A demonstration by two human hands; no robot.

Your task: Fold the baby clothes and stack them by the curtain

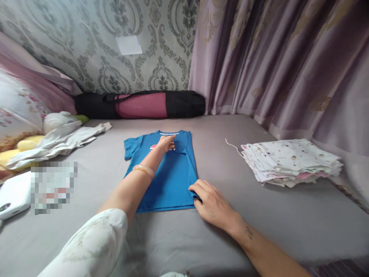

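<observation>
A blue short-sleeved T-shirt (pixel 167 181) lies spread on the grey bed sheet, its neckline away from me. Its right side is turned inward, with that sleeve lying over the chest. My left hand (pixel 167 143) reaches across the shirt to the chest, just below the collar. Its fingers are partly curled at the edge of the folded sleeve and partly cover a round red, white and blue print. My right hand (pixel 211 198) pinches the shirt's lower right edge near the hem, thumb below and fingers on top.
A stack of white printed cloths (pixel 291 159) lies at right. A long black and maroon bag (pixel 141 104) rests along the wall. On the left are pale clothing (pixel 66 144), soft toys (pixel 59 122), a white device (pixel 15 194) and a blurred-out item (pixel 53 186). Curtains hang at right.
</observation>
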